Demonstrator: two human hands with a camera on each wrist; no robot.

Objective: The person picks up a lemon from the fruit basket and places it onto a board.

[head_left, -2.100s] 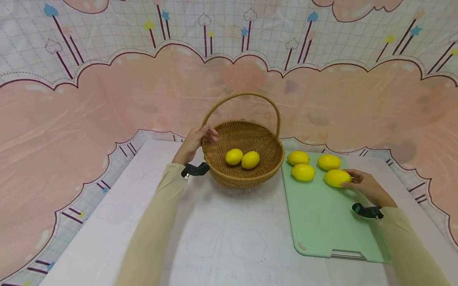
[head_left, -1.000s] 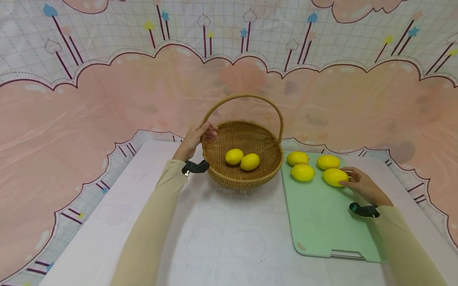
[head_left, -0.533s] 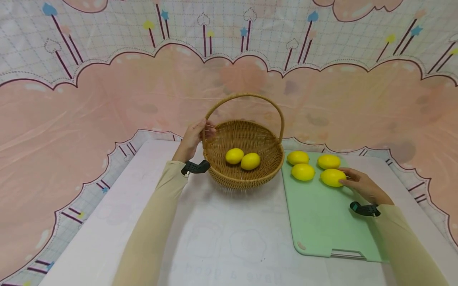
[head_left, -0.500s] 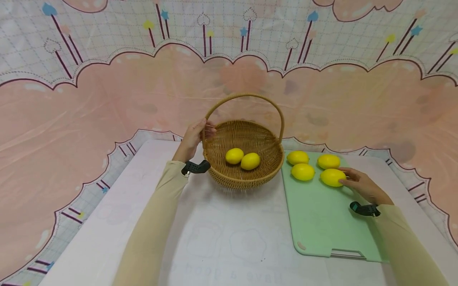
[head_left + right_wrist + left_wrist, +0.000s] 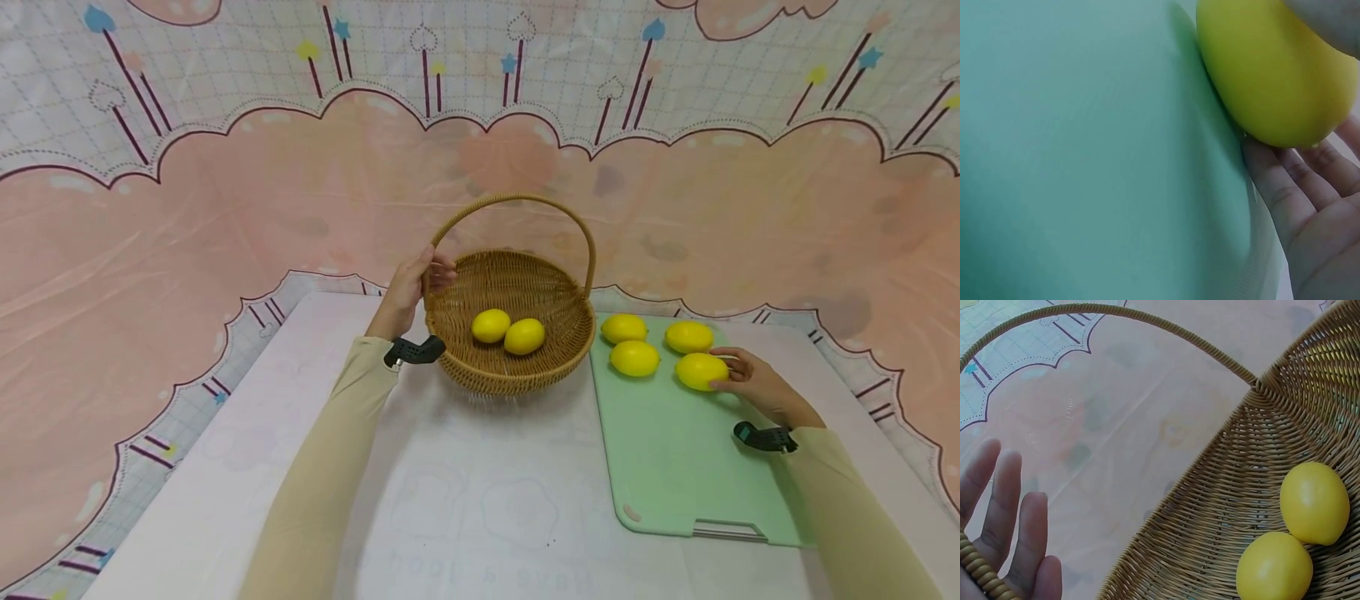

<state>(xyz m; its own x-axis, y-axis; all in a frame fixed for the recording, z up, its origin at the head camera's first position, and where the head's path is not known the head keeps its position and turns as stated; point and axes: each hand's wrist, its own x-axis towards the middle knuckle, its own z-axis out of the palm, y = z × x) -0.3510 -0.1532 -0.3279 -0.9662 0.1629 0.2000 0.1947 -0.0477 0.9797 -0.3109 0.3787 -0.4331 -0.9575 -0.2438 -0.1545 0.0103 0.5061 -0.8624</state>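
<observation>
The broad white table (image 5: pixel 457 467) lies under everything; the plastic-looking, pale-green rectangular cutting board (image 5: pixel 675 467) sits toward its three o'clock, the round brown wicker basket (image 5: pixel 502 385) at twelve; the left hand (image 5: pixel 408 287) holds the basket's arched handle in its thumb's crook, fingers loosely extended; the right hand (image 5: pixel 761 392) pinches one end of a yellow oval lemon (image 5: pixel 699 372), on or just above the board; three similar lemons (image 5: pixel 634 358) lie between its nine and twelve, two lemons (image 5: pixel 491 326) in the basket; I'd wrap the fingers further round, then lift straight up, clear of its neighbours.
</observation>
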